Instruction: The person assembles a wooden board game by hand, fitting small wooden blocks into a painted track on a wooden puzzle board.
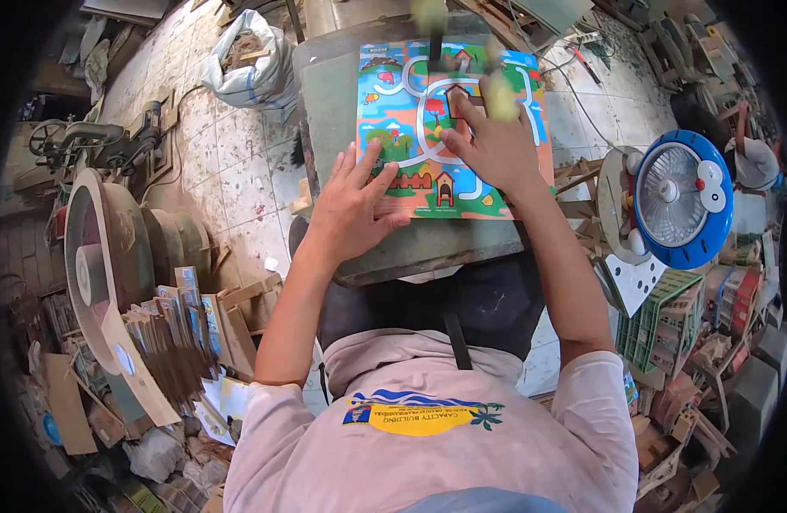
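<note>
A colourful printed board (505,201) with white winding tracks and small houses lies flat on a dark, worn work table (325,73). Pressed on its lower left edge is my left hand (352,201), fingers spread. My right hand (494,144) rests on the right half, thumb and index finger apart, the other fingers partly behind a blurred yellowish shape (501,96). Neither hand grips anything visible. A dark vertical tool part (436,43) meets the board near its top edge, between blurred pieces close to the camera.
A blue fan (684,199) stands at the right, above a green crate (663,321). At the left are a large wheel-shaped machine (94,269), stacked thin boards (167,329) and a white sack (252,68). Another person (753,162) sits at the far right.
</note>
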Available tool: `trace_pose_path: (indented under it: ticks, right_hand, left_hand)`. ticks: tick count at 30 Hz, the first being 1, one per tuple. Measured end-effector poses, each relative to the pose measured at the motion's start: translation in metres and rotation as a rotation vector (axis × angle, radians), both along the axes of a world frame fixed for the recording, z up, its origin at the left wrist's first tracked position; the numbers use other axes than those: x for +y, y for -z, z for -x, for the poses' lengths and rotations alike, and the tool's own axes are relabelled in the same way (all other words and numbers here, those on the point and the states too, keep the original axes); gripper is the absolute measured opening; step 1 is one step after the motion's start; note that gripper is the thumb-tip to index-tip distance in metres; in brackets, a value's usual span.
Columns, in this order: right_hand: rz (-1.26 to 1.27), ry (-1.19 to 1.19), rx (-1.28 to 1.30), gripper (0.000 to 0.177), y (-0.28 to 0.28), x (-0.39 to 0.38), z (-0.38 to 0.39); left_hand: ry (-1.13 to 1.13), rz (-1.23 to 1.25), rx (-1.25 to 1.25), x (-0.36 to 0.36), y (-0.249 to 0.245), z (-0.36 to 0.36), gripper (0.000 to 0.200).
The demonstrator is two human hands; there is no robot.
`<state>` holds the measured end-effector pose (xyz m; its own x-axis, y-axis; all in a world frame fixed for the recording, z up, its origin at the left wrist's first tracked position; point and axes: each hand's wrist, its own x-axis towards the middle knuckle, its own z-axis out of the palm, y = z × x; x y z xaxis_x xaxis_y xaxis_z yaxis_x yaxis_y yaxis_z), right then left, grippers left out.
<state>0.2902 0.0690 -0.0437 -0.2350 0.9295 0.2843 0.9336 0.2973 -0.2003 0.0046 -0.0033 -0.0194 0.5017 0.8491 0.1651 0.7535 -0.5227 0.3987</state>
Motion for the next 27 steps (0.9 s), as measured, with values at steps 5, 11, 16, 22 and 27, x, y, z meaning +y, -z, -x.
trace_pose_path:
  ticks: [5,11,16,22,27]
  right_hand:
    - [0.027,0.030,-0.006,0.076,0.003,0.000,0.002]
    - [0.078,0.027,0.004,0.079,-0.003,0.003,0.002]
    - [0.058,0.049,-0.006,0.081,-0.001,0.003,0.004]
    - [0.066,0.063,0.004,0.079,-0.004,0.004,0.006]
    - [0.061,0.084,0.008,0.077,0.000,0.004,0.009]
  left_hand:
    - [0.003,0.009,0.013,0.005,0.000,0.003,0.082]
    - [0.029,0.000,0.010,0.010,0.000,0.005,0.081]
    - [0.043,-0.009,-0.004,0.015,0.004,0.009,0.081]
    - [0.058,0.014,-0.011,0.022,0.003,0.011,0.082]
    - [0.072,0.016,-0.009,0.028,0.002,0.014,0.085]
